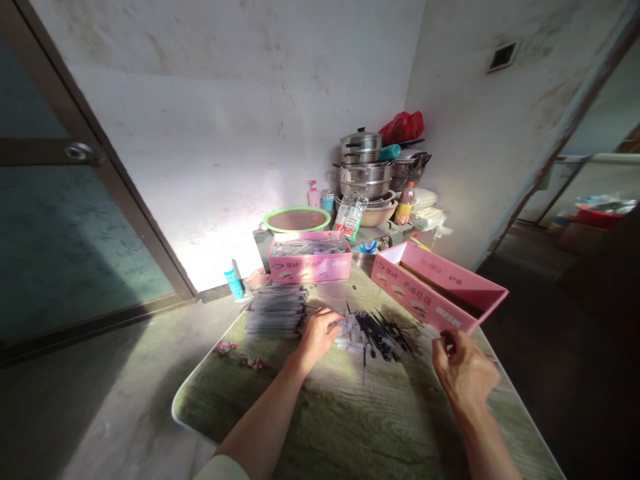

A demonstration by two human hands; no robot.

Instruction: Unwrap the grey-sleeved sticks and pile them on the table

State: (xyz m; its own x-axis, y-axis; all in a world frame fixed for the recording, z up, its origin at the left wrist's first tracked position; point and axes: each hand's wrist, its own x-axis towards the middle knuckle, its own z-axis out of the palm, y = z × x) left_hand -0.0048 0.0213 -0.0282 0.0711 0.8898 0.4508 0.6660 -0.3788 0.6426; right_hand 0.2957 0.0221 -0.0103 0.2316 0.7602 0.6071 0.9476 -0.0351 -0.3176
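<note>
My left hand [319, 333] is over the middle of the table, its fingers loosely bent and thumb a little apart, at the edge of a heap of small white pieces [354, 335]. Beside that heap lies a loose pile of thin black sticks [381, 335]. To the left, long slim pale sticks with dark ends [277, 312] lie stacked in a row. My right hand [464, 365] is near the table's right side, close to the near corner of a pink box [425, 287]. Its fingers are curled together; what they hold, if anything, is hidden.
A second pink box [310, 267] full of thin pieces stands at the table's back. Behind are a green-rimmed basket [297, 219], steel pots [364, 177] and a drink bottle [405, 204]. A blue-white can [233, 283] stands left of the wood-patterned table [350, 427].
</note>
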